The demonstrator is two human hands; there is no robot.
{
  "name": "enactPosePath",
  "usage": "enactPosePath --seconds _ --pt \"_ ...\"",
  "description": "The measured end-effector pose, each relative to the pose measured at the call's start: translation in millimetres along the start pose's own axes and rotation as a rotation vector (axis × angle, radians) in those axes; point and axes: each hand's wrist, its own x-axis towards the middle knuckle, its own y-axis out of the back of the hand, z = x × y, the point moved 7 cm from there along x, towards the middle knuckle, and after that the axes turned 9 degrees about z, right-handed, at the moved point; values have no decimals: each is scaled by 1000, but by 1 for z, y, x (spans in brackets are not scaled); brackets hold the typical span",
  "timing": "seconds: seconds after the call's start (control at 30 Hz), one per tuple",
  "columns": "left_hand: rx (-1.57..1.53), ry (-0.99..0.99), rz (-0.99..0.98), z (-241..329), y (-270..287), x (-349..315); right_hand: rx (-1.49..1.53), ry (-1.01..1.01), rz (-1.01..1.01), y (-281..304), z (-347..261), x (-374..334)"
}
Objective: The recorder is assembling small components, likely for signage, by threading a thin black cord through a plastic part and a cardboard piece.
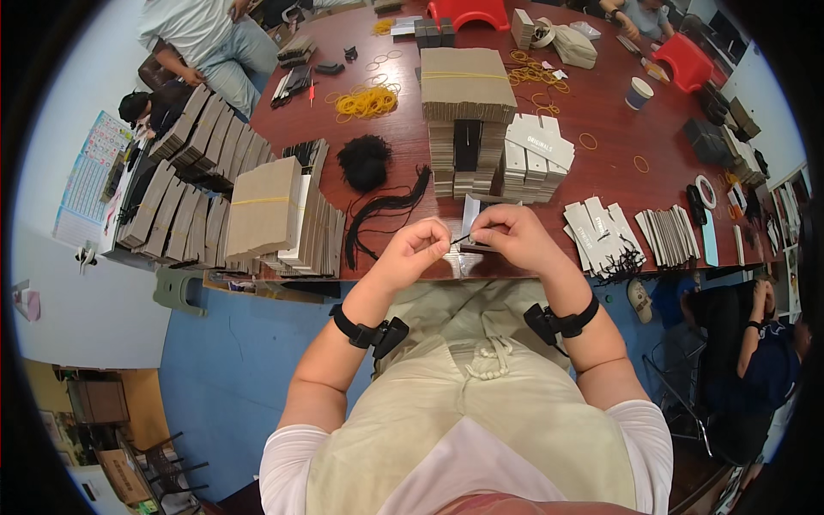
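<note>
Near the table's front edge, my left hand point(418, 251) and my right hand point(515, 237) face each other, each in a closed pinch. A short black cord point(461, 239) stretches between their fingertips. Just beyond them sits a pale grey piece point(471, 211), partly hidden by my right hand. Left of my hands lies a loose bundle of black cords point(393, 202), with a fluffy black clump point(364, 163) behind it. White printed tags point(590, 230) with black cord ends lie in a pile to the right.
Brown card stacks point(468, 81) rise straight ahead; banded ones point(263, 206) crowd the left. White tags point(534, 150) and an upright row point(668, 239) stand right. Yellow rubber bands point(366, 102), a paper cup point(638, 93) and a red stool point(684, 62) are farther off. Other people sit around the table.
</note>
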Motion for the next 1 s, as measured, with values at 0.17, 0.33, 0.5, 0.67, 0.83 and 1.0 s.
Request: enactPosePath --seconds 0.17,0.33,0.5,0.67,0.83,1.0 --pt "-450 216 -57 -12 -10 6 -405 438 -68 5 -45 -4" --pt "-308 518 -32 -39 -20 6 -491 580 -37 4 -56 5" --pt "-233 558 -55 -60 -15 -1 -984 608 729 83 -52 31" --pt "-133 508 13 -53 -16 2 -1193 447 764 106 -26 45" --pt "-170 572 19 -48 -11 2 -1179 392 689 112 -19 55" --pt "-55 568 63 -46 -5 0 -1180 358 654 115 -19 59"
